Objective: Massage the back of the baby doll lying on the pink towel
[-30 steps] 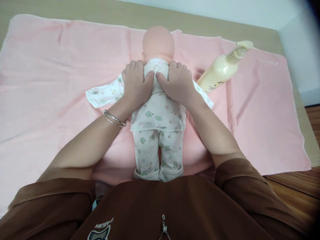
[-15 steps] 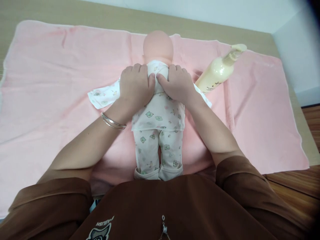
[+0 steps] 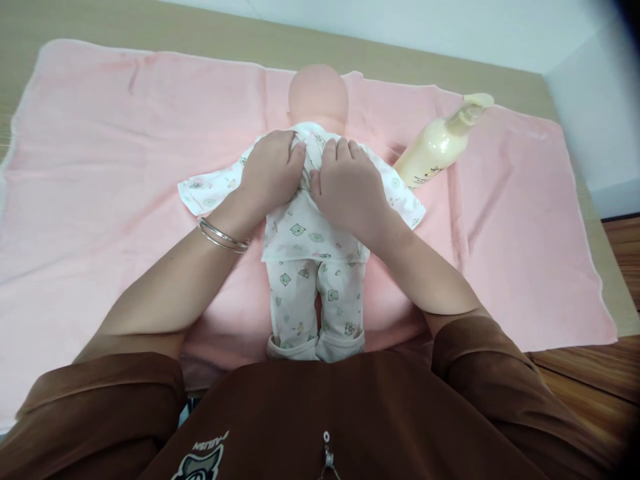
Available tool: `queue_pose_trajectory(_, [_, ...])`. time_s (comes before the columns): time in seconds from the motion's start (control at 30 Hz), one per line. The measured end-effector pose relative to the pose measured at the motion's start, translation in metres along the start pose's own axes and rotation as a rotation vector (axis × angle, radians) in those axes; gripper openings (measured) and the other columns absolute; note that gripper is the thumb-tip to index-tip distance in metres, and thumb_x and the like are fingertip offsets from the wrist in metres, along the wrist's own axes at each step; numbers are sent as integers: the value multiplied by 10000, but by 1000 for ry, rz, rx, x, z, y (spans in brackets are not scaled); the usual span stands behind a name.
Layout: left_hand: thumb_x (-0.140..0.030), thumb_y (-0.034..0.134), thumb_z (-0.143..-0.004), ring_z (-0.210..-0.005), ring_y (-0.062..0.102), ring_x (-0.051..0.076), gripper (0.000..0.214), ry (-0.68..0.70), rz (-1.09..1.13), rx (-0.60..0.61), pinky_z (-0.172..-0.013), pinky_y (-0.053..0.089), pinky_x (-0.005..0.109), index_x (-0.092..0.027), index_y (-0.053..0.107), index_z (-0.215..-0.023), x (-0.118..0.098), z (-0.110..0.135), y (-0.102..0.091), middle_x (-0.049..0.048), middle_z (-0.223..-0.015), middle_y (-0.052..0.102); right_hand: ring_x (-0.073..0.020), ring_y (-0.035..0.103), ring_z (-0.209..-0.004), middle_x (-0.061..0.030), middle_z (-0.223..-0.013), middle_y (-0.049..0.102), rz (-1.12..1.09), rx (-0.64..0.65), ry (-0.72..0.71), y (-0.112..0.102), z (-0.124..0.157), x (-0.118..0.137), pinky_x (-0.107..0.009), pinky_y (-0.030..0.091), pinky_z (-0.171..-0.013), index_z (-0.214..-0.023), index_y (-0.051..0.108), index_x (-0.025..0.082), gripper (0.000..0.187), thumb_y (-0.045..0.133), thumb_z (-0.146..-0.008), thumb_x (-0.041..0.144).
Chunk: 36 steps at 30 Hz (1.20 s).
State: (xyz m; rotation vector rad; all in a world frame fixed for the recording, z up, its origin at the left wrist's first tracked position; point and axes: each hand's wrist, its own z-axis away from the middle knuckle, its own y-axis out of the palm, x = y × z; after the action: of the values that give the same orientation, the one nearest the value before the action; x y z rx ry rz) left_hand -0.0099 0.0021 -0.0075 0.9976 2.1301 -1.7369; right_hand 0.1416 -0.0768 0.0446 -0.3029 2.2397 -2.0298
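A baby doll in a white printed top and trousers lies stretched out, its smooth bald head at the far end and no face showing. On the left part of its upper back rests my left hand, thumb apart from the fingers, fingertips partly hidden over the shoulder. Lower and to the right, my right hand lies palm down on the back with its fingers forward and thumb out to the side. The top's cloth is creased between the two hands. Both sleeves spread outward.
Under the doll is a pink blanket, spread over a light wooden table. A cream pump bottle lies tilted at the right, near the doll's sleeve. A pale wall rises behind the table.
My right hand has slid down from the doll's shoulder towards me and slightly inward, baring the right shoulder and sleeve. My left hand has shifted slightly. Creases have formed in the top between them.
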Motion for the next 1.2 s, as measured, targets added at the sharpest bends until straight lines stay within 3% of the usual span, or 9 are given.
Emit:
queue_pose_trajectory(0.1, [-561,377,-1079,-1221,608,384,372,55,5,-22,-1103,443,566,-297,637,-1045,-9,12,-1,131,-1158,703,-351,603,-1373,-232,-1335,663,-40,-4,-18,4,-12,-14,-537,483,-1200,-1299,620,47,555,178,-1127,334])
queue_pose_trajectory(0.23, [-497,418,-1054,-1388,520,447,391,101,-69,-33,-1210,368,620,-245,648,-1245,-36,38,-9,173,-1347,654,-320,635,-1295,-200,-1251,707,-164,109,35,4,-32,-37,-507,511,-1125,-1202,669,110,709,43,-1146,438])
queue_pose_trajectory(0.37, [-393,448,-1034,-1225,594,450,259,114,-100,-24,-1098,450,635,-267,671,-1073,-46,41,-17,160,-1156,684,-330,628,-1320,-215,-1351,690,-88,115,47,-2,-30,-35,-495,499,-1155,-1311,630,68,648,93,-1154,394])
queue_pose_trajectory(0.5, [-365,485,-1005,-1105,614,420,174,84,-57,25,-1036,476,616,-303,580,-873,-28,17,-15,138,-1028,667,-394,608,-1356,-274,-1417,641,56,82,-12,-10,-9,-13,-507,505,-1171,-1403,560,-23,597,166,-1141,340])
queue_pose_trajectory(0.6, [-352,460,-1025,-1113,625,387,196,29,-41,40,-1041,474,579,-293,528,-850,-12,2,-7,135,-1037,661,-403,587,-1395,-302,-1421,633,75,55,-51,-10,0,-2,-501,497,-1201,-1402,545,-59,558,192,-1120,268])
queue_pose_trajectory(0.8, [-554,424,-1068,-1165,592,397,320,94,12,-16,-1086,445,587,-301,601,-981,-13,12,-4,126,-1075,673,-346,624,-1309,-207,-1274,688,-27,9,-38,0,-11,-15,-524,529,-1161,-1195,649,119,499,183,-1108,274])
queue_pose_trajectory(0.93, [-360,436,-1034,-1194,585,446,217,144,-173,27,-1074,463,621,-256,627,-1043,-32,28,-13,183,-1146,647,-322,674,-1204,-183,-1146,735,-127,38,72,4,-27,-29,-499,554,-1091,-1085,680,136,545,199,-1132,388])
queue_pose_trajectory(1.03, [-212,468,-999,-1150,620,417,115,142,-246,38,-1037,511,568,-245,564,-943,-38,28,-16,178,-1101,640,-309,704,-1131,-173,-1134,760,-138,40,102,5,-31,-32,-464,565,-1034,-1121,686,121,593,197,-1150,456])
queue_pose_trajectory(1.2, [-183,508,-983,-1036,618,337,319,-7,-142,44,-938,512,488,-264,321,-737,-26,10,-14,113,-934,613,-357,704,-1171,-218,-1175,739,84,-2,-5,-5,-12,-15,-461,578,-1024,-1228,660,36,535,250,-1147,370])
